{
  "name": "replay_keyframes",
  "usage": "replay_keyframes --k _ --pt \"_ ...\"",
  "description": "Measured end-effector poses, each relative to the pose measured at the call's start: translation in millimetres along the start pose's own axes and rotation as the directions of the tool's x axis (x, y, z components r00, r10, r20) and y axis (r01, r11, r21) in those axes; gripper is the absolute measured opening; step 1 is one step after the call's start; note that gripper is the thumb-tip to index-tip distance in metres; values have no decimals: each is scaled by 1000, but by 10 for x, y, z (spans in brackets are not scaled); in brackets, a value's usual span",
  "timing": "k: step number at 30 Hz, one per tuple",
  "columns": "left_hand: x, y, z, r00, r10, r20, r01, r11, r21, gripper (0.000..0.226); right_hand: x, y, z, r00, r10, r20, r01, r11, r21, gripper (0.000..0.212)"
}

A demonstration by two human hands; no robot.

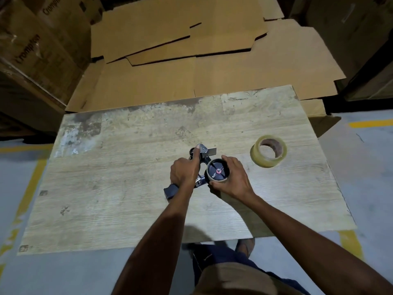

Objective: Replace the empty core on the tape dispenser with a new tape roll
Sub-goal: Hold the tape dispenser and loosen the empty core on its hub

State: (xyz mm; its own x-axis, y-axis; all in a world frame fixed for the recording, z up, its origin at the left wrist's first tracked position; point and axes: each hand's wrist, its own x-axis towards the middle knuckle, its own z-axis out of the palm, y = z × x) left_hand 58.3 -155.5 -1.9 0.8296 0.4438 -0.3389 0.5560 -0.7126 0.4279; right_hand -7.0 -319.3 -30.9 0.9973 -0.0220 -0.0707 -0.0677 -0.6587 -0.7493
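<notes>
A black tape dispenser (205,153) lies on its side on the worn wooden table (127,188), its dark handle (171,191) pointing toward me. My left hand (185,170) presses down on the dispenser's frame, index finger stretched along it toward the metal blade end. My right hand (230,180) wraps around the empty cardboard core (217,179) that sits on the black hub (218,170) with a red centre. A new roll of clear tape (269,151) lies flat on the table to the right, a hand's width from my right hand.
Flattened cardboard sheets (191,50) lie beyond the table's far edge. Stacked printed cartons (38,50) stand at the back left, and dark boxes at the back right. Grey floor with yellow lines (32,177) surrounds the table. My legs show below the near edge.
</notes>
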Motion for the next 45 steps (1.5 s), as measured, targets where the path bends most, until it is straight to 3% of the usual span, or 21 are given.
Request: replay_keyframes --k 4,10,14,20,24,29,37,45 --pt "66 -20 86 996 -39 -80 38 999 -25 97 49 51 62 999 -16 -35 19 997 79 101" --pt "96 -17 138 987 16 -159 -16 1000 -1 93 60 90 87 994 5 -106 15 983 184 98" --pt "29 -11 141 987 -21 -161 13 999 -51 93 75 120 16 998 -1 -64 15 975 223 96" --pt "-101 86 134 980 -173 -102 169 984 -51 107 80 53 68 998 34 -52 -22 976 217 100" --pt "-143 126 117 981 -134 -143 129 991 -46 103 95 8 144 988 114 -101 -87 967 241 110" --pt "-106 150 125 979 -160 -129 152 986 -75 107 98 -29 143 976 103 -189 -59 973 225 85" --pt "-86 187 199 965 -158 -209 131 982 -136 96 155 4 103 982 65 -178 -31 981 190 79" --pt "-96 219 190 959 -170 -225 131 975 -178 88 231 51 2 997 26 -67 -17 992 124 82"
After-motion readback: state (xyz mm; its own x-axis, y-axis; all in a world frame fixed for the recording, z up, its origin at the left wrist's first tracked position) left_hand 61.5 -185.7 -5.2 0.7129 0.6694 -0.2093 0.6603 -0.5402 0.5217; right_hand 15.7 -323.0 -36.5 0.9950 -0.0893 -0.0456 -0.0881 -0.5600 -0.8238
